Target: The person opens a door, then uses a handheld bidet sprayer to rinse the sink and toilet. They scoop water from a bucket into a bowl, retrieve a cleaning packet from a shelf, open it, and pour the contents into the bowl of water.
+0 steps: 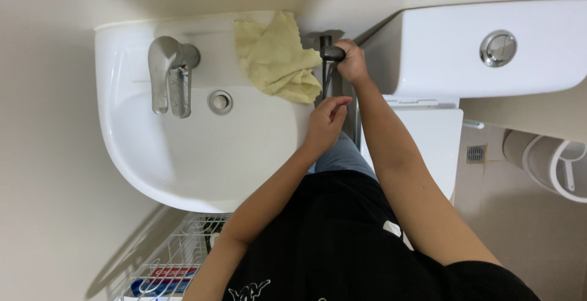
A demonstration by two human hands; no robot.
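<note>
Two hands worked at a dark spray handle between the basin and the toilet.

The right hand (350, 62) had its fingers clamped around the head of the dark spray handle (331, 52), which sat in the narrow gap by the wall, just beside the white sink (122, 124) and the cistern (440, 50). The left hand (326, 119) hovered just below, fingers curled loosely together near the hose; whether it touched could not be told. A yellow cloth (275, 56) lay on the sink's rim.
</note>
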